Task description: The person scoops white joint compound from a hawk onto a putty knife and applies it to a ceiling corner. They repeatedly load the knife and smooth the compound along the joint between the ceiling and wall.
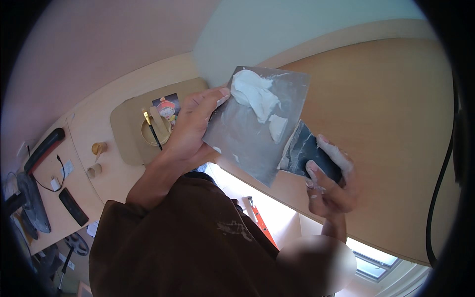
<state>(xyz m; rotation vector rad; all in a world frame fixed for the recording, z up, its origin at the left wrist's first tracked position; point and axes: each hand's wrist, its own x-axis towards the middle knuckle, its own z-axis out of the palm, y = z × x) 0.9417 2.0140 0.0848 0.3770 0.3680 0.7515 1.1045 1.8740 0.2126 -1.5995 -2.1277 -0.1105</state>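
Note:
My left hand (190, 119) grips a square grey metal plate (232, 131) by its left edge, thumb on top. A thick lump of white putty (252, 94) lies on the plate's far part, with a smaller flat piece beside it. My right hand (332, 185) is closed around a dark, wide-bladed putty spreader (307, 153) streaked with white. The spreader's whitened edge is at the plate's right edge; I cannot tell whether they touch. White smears mark the fingers of my right hand.
On the wooden surface at left lie a brown mat (129, 141), a round container (147, 133) with a paintbrush (152, 129) across it, a picture card (166, 105) and two small cups. Further left are a black-and-red tool (44, 151) and cable. A black cord (439, 185) hangs at right.

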